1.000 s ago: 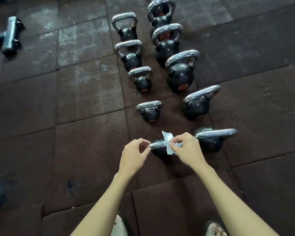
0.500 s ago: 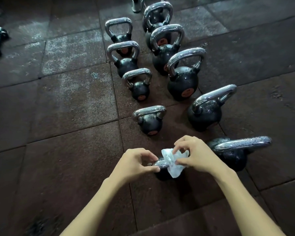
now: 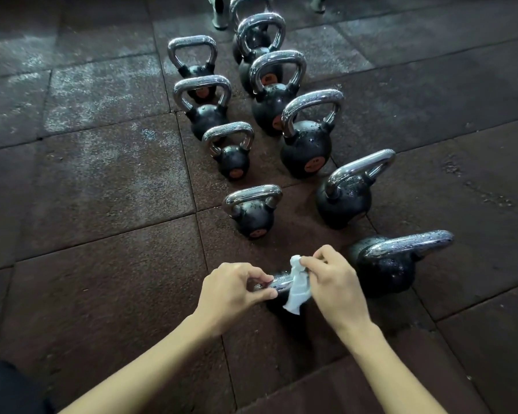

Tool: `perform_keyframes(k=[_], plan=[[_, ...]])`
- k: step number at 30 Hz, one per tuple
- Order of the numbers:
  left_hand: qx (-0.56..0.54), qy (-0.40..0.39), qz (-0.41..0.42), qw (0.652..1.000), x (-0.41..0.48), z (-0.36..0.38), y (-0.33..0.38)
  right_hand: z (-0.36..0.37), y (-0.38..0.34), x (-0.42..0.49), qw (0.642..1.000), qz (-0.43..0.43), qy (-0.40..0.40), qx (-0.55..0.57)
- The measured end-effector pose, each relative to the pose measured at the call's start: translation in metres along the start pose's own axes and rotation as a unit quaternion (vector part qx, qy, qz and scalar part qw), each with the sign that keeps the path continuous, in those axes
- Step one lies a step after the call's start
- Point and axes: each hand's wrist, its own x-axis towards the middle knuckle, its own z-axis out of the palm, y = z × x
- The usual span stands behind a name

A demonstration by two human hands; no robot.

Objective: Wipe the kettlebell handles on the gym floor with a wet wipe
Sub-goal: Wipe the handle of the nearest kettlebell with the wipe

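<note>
- The chrome handle (image 3: 274, 283) getting the attention belongs to the closest kettlebell (image 3: 281, 307) in the left row. It's low and centre in view, right under both hands, and the black body is mostly hidden behind them.
- The handle's bar runs left to right across the view, with the right end tipped a bit further away.
- The left hand (image 3: 232, 294) pinches the left end of the bar between thumb and curled fingers.
- The right hand (image 3: 335, 285) has the wet wipe (image 3: 296, 289) draped over the bar. Thumb and fingertips pinch its bunched-up top, and a loose tail hangs down the near side.
- Just right of that hand sits a big kettlebell (image 3: 383, 270). Its wide handle (image 3: 410, 245) also lies across the view, poking out to the right.
- Beyond the hands, two rows head away from the person: the small kettlebells (image 3: 253, 216) on the left, the heavier ones (image 3: 344, 201) on the right. All stand upright with beaded droplets on them, and several show orange round labels.
- The floor is dark rubber tiles (image 3: 102, 249), with pale scuffed patches off to the left.
- Pale metal legs (image 3: 219, 10) poke in at the top edge, and there's some dark fabric (image 3: 6, 386) in the bottom left corner.
</note>
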Motion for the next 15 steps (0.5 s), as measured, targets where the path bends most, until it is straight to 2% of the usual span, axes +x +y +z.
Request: perform_keyframes(k=[2, 6, 11, 15], plan=[[0.015, 0.005, 0.004, 1.0, 0.001, 0.001, -0.001, 0.005, -0.007, -0.016, 0.999, -0.031, 0.015, -0.021], [0.045, 0.004, 0.019, 0.999, 0.003, 0.0, -0.001, 0.001, -0.005, -0.035, 0.996, -0.084, -0.016, -0.029], [0.065, -0.008, 0.032, 0.997, 0.007, -0.003, 0.003, 0.0, 0.011, -0.023, 0.998, -0.041, 0.036, -0.009], [0.067, -0.011, 0.026, 0.997, 0.007, -0.005, 0.004, 0.006, -0.006, -0.028, 0.998, -0.065, 0.013, -0.002]])
